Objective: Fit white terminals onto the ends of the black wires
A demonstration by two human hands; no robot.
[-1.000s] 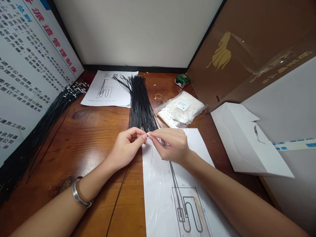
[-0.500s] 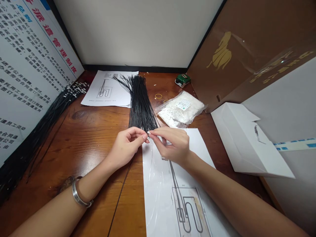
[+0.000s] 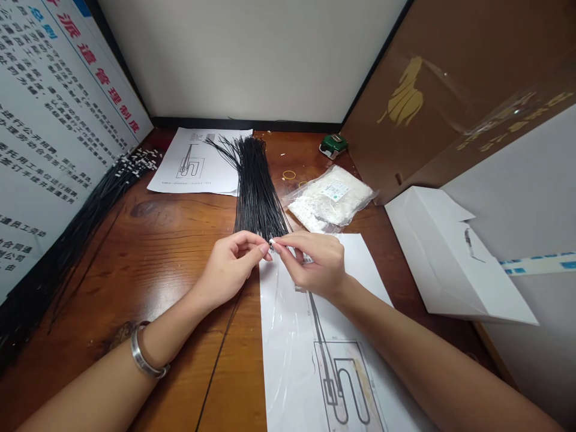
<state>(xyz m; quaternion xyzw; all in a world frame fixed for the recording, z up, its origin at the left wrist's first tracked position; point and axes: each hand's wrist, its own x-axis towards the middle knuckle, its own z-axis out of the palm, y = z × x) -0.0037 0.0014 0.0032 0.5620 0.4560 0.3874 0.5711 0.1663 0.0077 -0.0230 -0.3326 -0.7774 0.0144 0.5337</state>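
Your fingers nearly hide the white piece (image 3: 270,242) your right hand (image 3: 317,264) pinches; your left hand (image 3: 229,271) pinches the black wire (image 3: 215,363), which runs toward you.

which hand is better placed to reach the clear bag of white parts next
Likely the right hand: the clear plastic bag of small white parts lies just beyond it, whereas the left hand would have to cross over.

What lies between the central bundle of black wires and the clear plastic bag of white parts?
Head view: a thin yellow rubber band on the brown wooden table, touching neither.
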